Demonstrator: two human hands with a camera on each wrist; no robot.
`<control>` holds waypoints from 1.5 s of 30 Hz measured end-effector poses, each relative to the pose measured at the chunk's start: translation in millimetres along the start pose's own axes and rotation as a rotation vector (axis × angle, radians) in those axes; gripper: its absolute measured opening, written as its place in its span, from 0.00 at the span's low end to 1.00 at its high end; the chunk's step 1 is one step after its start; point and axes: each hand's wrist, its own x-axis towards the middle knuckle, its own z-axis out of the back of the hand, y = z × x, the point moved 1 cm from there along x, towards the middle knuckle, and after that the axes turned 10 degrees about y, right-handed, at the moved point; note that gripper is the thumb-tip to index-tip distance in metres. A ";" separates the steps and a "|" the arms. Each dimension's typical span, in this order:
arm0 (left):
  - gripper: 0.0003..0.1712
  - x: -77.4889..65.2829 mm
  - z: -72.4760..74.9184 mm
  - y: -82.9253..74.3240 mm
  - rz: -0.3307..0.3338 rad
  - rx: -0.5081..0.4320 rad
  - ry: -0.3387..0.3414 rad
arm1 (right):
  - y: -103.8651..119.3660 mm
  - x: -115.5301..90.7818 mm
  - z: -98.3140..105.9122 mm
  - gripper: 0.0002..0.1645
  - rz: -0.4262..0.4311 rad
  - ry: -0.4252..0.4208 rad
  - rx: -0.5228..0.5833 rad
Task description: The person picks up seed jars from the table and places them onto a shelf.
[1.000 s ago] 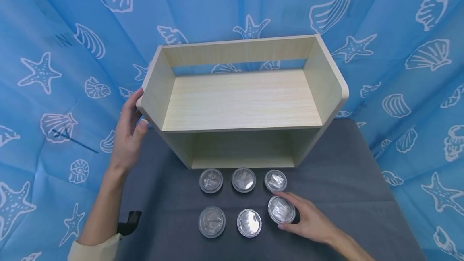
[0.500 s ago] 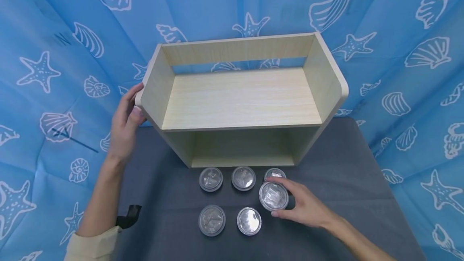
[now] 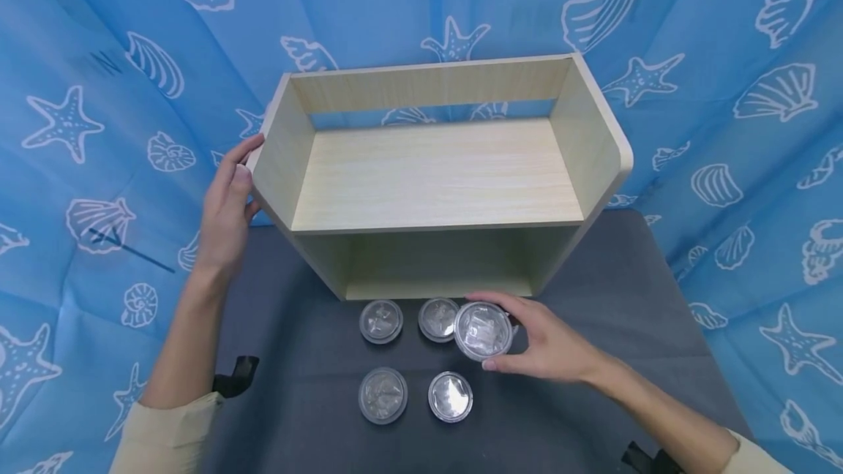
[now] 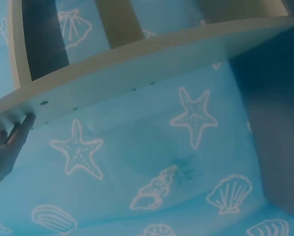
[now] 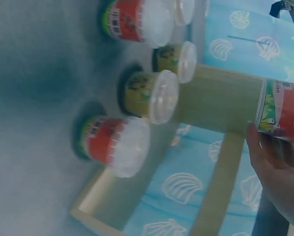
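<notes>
My right hand grips a can with a clear plastic lid by its sides, thumb nearer me. In the right wrist view the held can shows a red and green label and is off the table. In the head view it covers part of one can in the back row and hides the can at that row's right end. My left hand rests against the left side panel of a pale wooden two-tier shelf. In the left wrist view, its straight fingers touch the panel's outer face.
More lidded cans stand on the dark grey cloth: one at back left, and two in front, at left and middle. Some carry red labels, others yellow. A blue shell-print curtain hangs behind the shelf.
My right hand has lifted the can from the front row's right end and moved it up and left, over the back row. My left hand has slid slightly up along the shelf's side.
</notes>
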 end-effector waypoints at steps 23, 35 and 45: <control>0.24 8.2 7.9 4.2 0.048 0.005 0.006 | 54.3 66.8 48.7 0.44 0.119 0.127 0.016; 0.22 5.7 14.4 -3.4 0.056 -0.004 0.043 | 68.5 99.2 67.9 0.46 0.113 0.159 0.094; 0.23 5.6 15.9 -5.8 0.067 0.003 0.057 | 73.8 132.9 74.3 0.44 0.114 0.130 0.097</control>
